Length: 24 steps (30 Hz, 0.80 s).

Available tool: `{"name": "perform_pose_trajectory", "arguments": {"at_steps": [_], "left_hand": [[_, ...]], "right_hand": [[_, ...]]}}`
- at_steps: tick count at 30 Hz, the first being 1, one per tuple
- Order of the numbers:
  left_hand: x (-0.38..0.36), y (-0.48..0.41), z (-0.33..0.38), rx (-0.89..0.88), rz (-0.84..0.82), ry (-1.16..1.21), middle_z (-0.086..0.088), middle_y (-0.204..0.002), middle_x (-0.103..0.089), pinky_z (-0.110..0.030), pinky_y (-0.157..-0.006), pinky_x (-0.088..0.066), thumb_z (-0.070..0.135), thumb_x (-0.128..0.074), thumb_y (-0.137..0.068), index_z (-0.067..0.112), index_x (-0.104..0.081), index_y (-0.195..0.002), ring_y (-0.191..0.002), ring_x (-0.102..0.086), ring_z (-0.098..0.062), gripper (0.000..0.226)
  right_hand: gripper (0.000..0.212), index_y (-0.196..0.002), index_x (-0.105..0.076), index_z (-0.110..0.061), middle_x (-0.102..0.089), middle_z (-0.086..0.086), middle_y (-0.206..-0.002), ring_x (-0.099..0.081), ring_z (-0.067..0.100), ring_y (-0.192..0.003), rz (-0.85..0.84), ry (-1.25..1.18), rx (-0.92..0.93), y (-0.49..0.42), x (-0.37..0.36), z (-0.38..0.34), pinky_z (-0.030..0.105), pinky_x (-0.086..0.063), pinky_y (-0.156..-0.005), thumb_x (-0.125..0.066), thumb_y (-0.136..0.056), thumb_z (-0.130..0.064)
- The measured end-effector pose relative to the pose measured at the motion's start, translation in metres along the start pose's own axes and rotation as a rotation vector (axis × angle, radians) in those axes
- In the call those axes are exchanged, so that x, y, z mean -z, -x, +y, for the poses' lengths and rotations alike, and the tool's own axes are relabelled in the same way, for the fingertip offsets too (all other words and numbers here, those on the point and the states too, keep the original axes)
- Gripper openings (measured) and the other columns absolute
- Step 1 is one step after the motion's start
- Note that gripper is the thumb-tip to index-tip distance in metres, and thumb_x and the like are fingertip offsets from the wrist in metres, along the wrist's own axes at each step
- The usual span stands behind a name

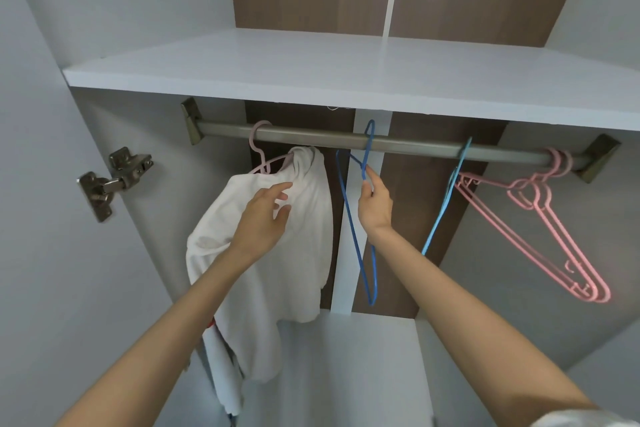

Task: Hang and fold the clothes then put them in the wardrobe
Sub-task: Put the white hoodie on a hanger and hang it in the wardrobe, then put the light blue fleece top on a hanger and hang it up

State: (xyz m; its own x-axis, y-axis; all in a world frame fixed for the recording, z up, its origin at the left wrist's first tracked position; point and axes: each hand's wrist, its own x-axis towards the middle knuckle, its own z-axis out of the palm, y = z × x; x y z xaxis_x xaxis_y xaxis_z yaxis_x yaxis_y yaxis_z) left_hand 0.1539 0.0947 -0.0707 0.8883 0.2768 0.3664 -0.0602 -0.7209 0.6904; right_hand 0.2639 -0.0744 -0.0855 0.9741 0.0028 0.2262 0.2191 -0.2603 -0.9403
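A white garment (304, 253) hangs on a pale pink hanger (258, 146) at the left of the wardrobe rail (408, 144). My left hand (265, 218) reaches up to the garment's shoulder with loose, spread fingers, touching or just off the cloth. My right hand (374, 199) pinches the neck of a dark blue wire hanger (360, 218) whose hook sits over the rail's middle.
A light blue hanger (446, 198) hangs right of the dark blue one. Pink plastic hangers (540, 229) hang at the rail's right end. A white shelf (346, 76) runs above the rail. A metal door hinge (110, 180) sits on the left wall.
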Motion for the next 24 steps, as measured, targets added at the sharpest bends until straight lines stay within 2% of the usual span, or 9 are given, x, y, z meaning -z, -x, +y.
{"name": "perform_pose_trajectory", "arguments": {"at_steps": [8, 10, 12, 14, 15, 17, 19, 21, 24], "left_hand": [[0.004, 0.002, 0.016, -0.019, 0.001, 0.004, -0.008, -0.126, -0.057, -0.026, -0.093, -0.045, 0.012, -0.052, -0.096, 0.015, -0.049, -0.135, -0.108, -0.056, -0.020, 0.040], [0.004, 0.005, 0.017, -0.021, -0.004, 0.011, -0.007, -0.126, -0.058, -0.024, -0.092, -0.044, 0.013, -0.052, -0.096, 0.015, -0.049, -0.136, -0.109, -0.056, -0.019, 0.040], [0.004, 0.008, 0.017, -0.021, -0.010, 0.017, -0.006, -0.126, -0.058, -0.021, -0.089, -0.043, 0.014, -0.052, -0.096, 0.016, -0.049, -0.136, -0.108, -0.057, -0.017, 0.040], [0.003, 0.011, 0.016, -0.029, -0.024, 0.011, -0.006, -0.126, -0.058, -0.019, -0.087, -0.043, 0.016, -0.051, -0.097, 0.018, -0.048, -0.136, -0.106, -0.057, -0.016, 0.040], [0.002, 0.013, 0.015, -0.034, -0.034, 0.001, -0.005, -0.126, -0.058, -0.018, -0.086, -0.042, 0.017, -0.050, -0.097, 0.019, -0.048, -0.137, -0.105, -0.057, -0.015, 0.040], [0.001, 0.018, 0.014, -0.039, -0.064, -0.018, -0.005, -0.127, -0.057, -0.019, -0.087, -0.043, 0.019, -0.049, -0.098, 0.021, -0.046, -0.137, -0.105, -0.057, -0.015, 0.040], [0.000, 0.025, 0.015, -0.047, -0.108, -0.030, -0.005, -0.129, -0.056, -0.020, -0.089, -0.043, 0.021, -0.048, -0.099, 0.021, -0.044, -0.139, -0.106, -0.056, -0.015, 0.041], [0.001, 0.036, 0.016, -0.068, -0.169, -0.050, -0.006, -0.132, -0.053, -0.024, -0.094, -0.042, 0.023, -0.046, -0.100, 0.021, -0.040, -0.142, -0.113, -0.054, -0.018, 0.043], [0.003, 0.060, 0.018, -0.137, -0.243, -0.081, -0.009, -0.140, -0.047, -0.031, -0.104, -0.037, 0.021, -0.045, -0.100, 0.019, -0.035, -0.146, -0.126, -0.046, -0.023, 0.047]], "right_hand": [[0.041, -0.146, -0.039, -0.018, -0.046, 0.004, -0.145, -0.043, 0.021, -0.134, 0.016, -0.044, -0.020, 0.006, 0.016, -0.015, 0.028, -0.033, -0.108, -0.033, -0.105, -0.018], [0.042, -0.147, -0.039, -0.019, -0.054, 0.006, -0.129, -0.056, 0.011, -0.108, 0.003, -0.055, -0.031, 0.011, 0.022, -0.012, 0.027, -0.046, -0.093, -0.033, -0.105, -0.018], [0.042, -0.147, -0.038, -0.018, -0.051, 0.002, -0.114, -0.047, 0.001, -0.080, -0.016, -0.054, -0.049, 0.018, 0.028, -0.009, 0.019, -0.040, -0.076, -0.033, -0.105, -0.019], [0.042, -0.146, -0.039, -0.018, -0.055, 0.004, -0.126, -0.051, 0.007, -0.087, -0.027, -0.038, -0.071, 0.027, 0.036, -0.006, 0.022, -0.044, -0.081, -0.034, -0.105, -0.018], [0.041, -0.145, -0.040, -0.018, -0.055, 0.006, -0.129, -0.050, 0.008, -0.085, -0.037, -0.030, -0.084, 0.033, 0.040, -0.007, 0.019, -0.043, -0.077, -0.033, -0.105, -0.018], [0.039, -0.144, -0.040, -0.020, -0.055, 0.007, -0.112, -0.039, 0.002, -0.067, -0.064, 0.013, -0.113, 0.049, 0.048, -0.012, 0.011, -0.037, -0.054, -0.032, -0.105, -0.019], [0.037, -0.140, -0.042, -0.020, -0.054, 0.003, -0.090, -0.036, 0.004, -0.057, -0.099, 0.075, -0.133, 0.068, 0.056, -0.019, 0.012, -0.030, -0.039, -0.032, -0.105, -0.020], [0.035, -0.137, -0.046, -0.018, -0.046, -0.002, -0.069, -0.035, 0.007, -0.050, -0.159, 0.129, -0.142, 0.091, 0.065, -0.027, 0.012, -0.027, -0.035, -0.033, -0.105, -0.020], [0.032, -0.130, -0.053, -0.013, -0.042, -0.008, -0.064, -0.037, 0.005, -0.051, -0.237, 0.193, -0.144, 0.136, 0.077, -0.040, 0.008, -0.027, -0.033, -0.037, -0.104, -0.023]]}}
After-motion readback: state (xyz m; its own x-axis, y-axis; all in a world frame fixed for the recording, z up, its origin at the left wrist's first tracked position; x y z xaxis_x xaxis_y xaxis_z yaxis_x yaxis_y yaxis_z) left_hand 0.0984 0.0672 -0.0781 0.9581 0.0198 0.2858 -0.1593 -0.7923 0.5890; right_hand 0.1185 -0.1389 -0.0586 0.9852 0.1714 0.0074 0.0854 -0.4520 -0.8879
